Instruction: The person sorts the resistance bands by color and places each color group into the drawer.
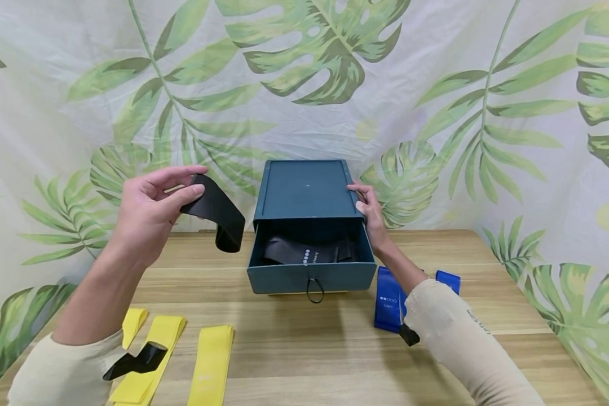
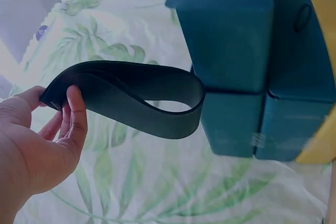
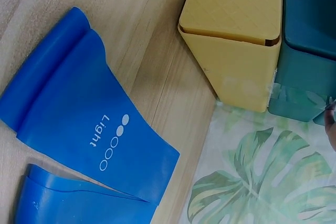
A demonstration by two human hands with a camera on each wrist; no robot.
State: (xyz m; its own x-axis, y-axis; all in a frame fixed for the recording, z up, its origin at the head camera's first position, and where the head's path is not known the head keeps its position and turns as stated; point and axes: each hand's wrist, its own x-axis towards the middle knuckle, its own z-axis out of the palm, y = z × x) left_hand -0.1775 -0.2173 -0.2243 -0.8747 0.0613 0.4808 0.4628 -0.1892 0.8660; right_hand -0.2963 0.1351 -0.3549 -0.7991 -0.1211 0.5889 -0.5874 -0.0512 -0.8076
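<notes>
My left hand [image 1: 149, 211] pinches one end of a black resistance band loop [image 1: 223, 220], raised left of a teal drawer box [image 1: 307, 189]. In the left wrist view the black loop [image 2: 173, 124] hangs out from between thumb and fingers. The box's drawer [image 1: 312, 279] is pulled out toward me, and a black band [image 1: 289, 251] marked "Heavy" lies in it. My right hand [image 1: 373, 217] rests against the box's right side, with fingertips at the top edge; its other fingers are mostly hidden. The right wrist view catches only a fingertip of it.
Several yellow bands [image 1: 210, 366] lie at the front left of the wooden table [image 1: 304, 349]. Blue bands [image 1: 388, 299] marked "Light" lie at the right, partly behind my right forearm. A yellow drawer box [image 3: 231, 66] stands beneath the teal one. A leaf-patterned cloth hangs behind.
</notes>
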